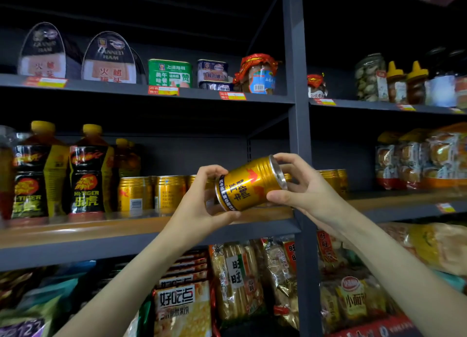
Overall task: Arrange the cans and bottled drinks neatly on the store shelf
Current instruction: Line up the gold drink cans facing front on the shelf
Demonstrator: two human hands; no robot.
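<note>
Gold can [249, 183] lay tilted on its side in the air just in front of the middle shelf [141, 226], gripped at its lower end by the left hand [202, 200] and at its silver-rimmed end by the right hand [300, 185], fingers curled round it. Behind it stood a row of matching gold cans [151, 194]; Hi-Tiger bottles [87, 171] stood further left. A grey upright post [295, 109] rose just behind the right hand.

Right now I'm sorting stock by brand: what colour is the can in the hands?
Gold can with red markings, a dark band; head view.
</note>
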